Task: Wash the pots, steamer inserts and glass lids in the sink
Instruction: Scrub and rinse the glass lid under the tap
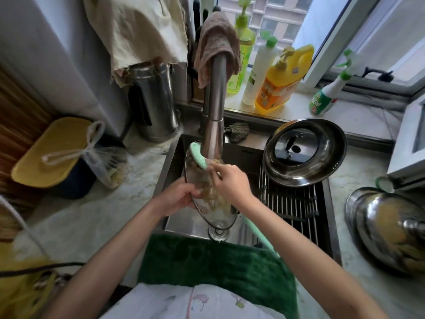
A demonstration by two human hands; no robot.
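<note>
Now, scrubbing well means keeping the glass lid (208, 203) steady: the left hand (178, 199) grips its left rim, fingers curled round the edge, tilted on edge over the sink (174, 217) under the faucet (215, 125). Just right, the right hand (232, 184) pinches a tan scrubber (212, 194) against the glass — work it across the whole face. By the sink's right edge, a steel pot (304, 151) with another lid inside waits on the rack (289, 203).

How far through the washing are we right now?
Likely done: a pot with a lid inside it sits on the drying rack, though cleanliness can't be confirmed. In hand: left hand holds a glass lid over the sink while right hand scrubs it with a green brush. Left: a domed lid waits on the right counter.
</note>
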